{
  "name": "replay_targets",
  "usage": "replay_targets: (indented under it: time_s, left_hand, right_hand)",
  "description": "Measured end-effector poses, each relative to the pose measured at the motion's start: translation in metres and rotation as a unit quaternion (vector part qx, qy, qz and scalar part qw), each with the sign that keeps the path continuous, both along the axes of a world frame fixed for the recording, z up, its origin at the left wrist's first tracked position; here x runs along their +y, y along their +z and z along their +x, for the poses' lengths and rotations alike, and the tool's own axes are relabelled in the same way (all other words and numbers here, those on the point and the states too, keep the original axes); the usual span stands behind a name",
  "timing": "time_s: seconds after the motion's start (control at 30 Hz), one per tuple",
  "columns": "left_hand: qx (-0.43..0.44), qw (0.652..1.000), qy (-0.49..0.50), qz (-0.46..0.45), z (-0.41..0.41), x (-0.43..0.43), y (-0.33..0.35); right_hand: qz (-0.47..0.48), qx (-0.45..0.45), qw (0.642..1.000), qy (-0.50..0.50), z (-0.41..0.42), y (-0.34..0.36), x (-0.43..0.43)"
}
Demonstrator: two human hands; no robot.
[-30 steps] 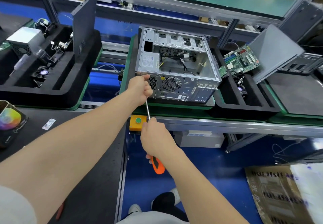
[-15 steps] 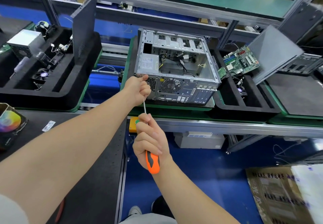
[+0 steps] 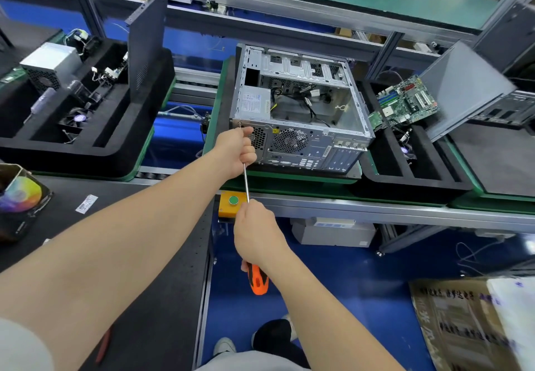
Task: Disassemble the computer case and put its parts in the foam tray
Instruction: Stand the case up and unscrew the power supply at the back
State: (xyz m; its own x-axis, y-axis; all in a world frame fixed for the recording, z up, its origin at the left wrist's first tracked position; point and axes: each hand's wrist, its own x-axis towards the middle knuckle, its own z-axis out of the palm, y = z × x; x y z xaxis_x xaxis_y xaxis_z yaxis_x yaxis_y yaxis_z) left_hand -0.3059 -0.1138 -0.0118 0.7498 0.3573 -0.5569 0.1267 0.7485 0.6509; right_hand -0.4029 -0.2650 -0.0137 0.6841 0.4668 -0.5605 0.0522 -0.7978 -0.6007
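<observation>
Left forearm [image 3: 130, 240] and right forearm [image 3: 318, 298] bare; light grey short sleeve [image 3: 20, 347], lower left; dark trousers [image 3: 275, 339] and white shoes [image 3: 224, 346], bottom centre.

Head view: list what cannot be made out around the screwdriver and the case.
Head view only.
Screwdriver upper shaft: wrapped by the left hand; tip's seating unclear.
Its handle: mostly covered by the right hand.
Label inside the case: print too small.
Cardboard lower right: blurred, cut by the edge.
</observation>
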Motion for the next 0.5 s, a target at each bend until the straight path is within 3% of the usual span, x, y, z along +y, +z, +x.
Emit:
replay_targets:
  time_s: [0.1,0.2,0.27,0.33,0.43,0.5]
  left_hand:
    - [0.009,1.0,0.014,0.01,0.004,-0.005,-0.001]
    - [0.014,0.999,0.027,0.011,0.007,-0.008,-0.001]
    - [0.017,0.999,0.032,0.01,0.007,-0.007,-0.001]
    - [0.022,0.999,0.035,0.009,0.007,-0.006,-0.001]
    - [0.022,0.999,0.035,0.002,0.005,-0.004,0.0]
    - [0.013,0.999,0.032,-0.016,0.004,-0.002,0.002]
  right_hand:
    - [-0.006,-0.076,0.994,-0.083,0.006,-0.016,-0.002]
    - [-0.063,-0.131,0.988,-0.059,0.008,-0.017,0.003]
    - [-0.084,-0.127,0.988,-0.028,0.008,-0.008,0.005]
    - [-0.02,-0.094,0.995,-0.023,0.01,-0.002,0.001]
    - [0.12,0.06,0.991,-0.014,0.009,0.007,-0.015]
    - [0.283,0.266,0.915,-0.11,0.007,0.004,-0.021]
